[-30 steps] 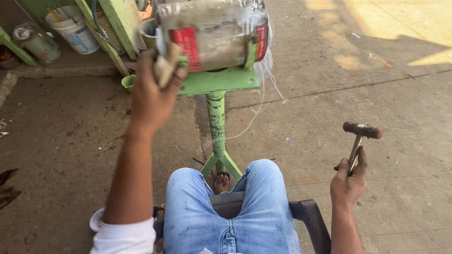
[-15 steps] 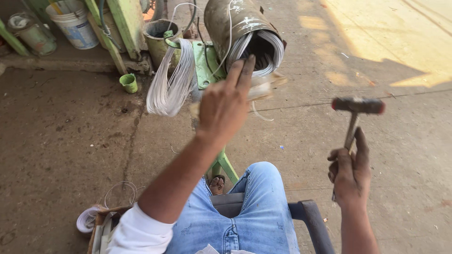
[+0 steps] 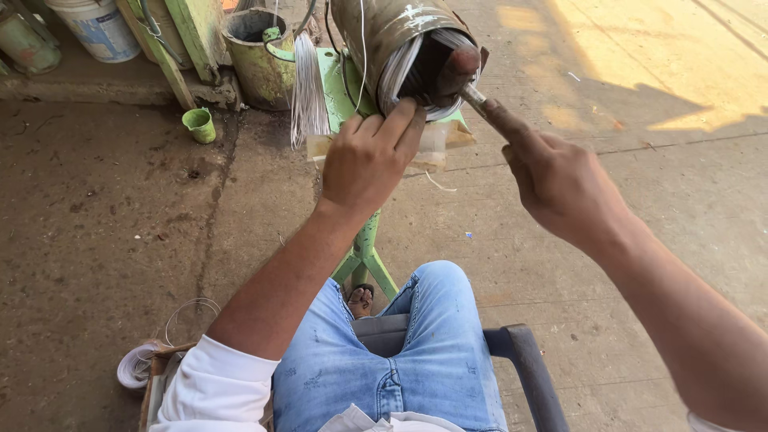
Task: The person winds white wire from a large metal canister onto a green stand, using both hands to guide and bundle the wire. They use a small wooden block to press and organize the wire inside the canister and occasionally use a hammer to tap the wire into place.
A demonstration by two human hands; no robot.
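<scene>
A dark metal cylinder [image 3: 392,36] lies on a green stand [image 3: 364,248], its open end ringed with pale wire coils [image 3: 404,68]. My left hand [image 3: 370,156] rests its fingertips on the lower rim of that opening. My right hand [image 3: 560,184] grips the handle of a hammer [image 3: 458,66], whose reddish head sits inside the cylinder's mouth. A bundle of white wire [image 3: 306,88] hangs from the stand to the left. My blue-jeaned knee [image 3: 424,320] is below, on a dark chair [image 3: 520,352].
A green bucket [image 3: 258,48], a white pail [image 3: 100,28], a small green cup [image 3: 198,124] and green posts stand at the back left. A loose wire loop [image 3: 188,312] and a white roll [image 3: 136,368] lie on the concrete floor at lower left.
The cylinder has turned its open end toward me. My right hand swung the hammer from the far right up into the cylinder's mouth. My left hand dropped to the opening's rim.
</scene>
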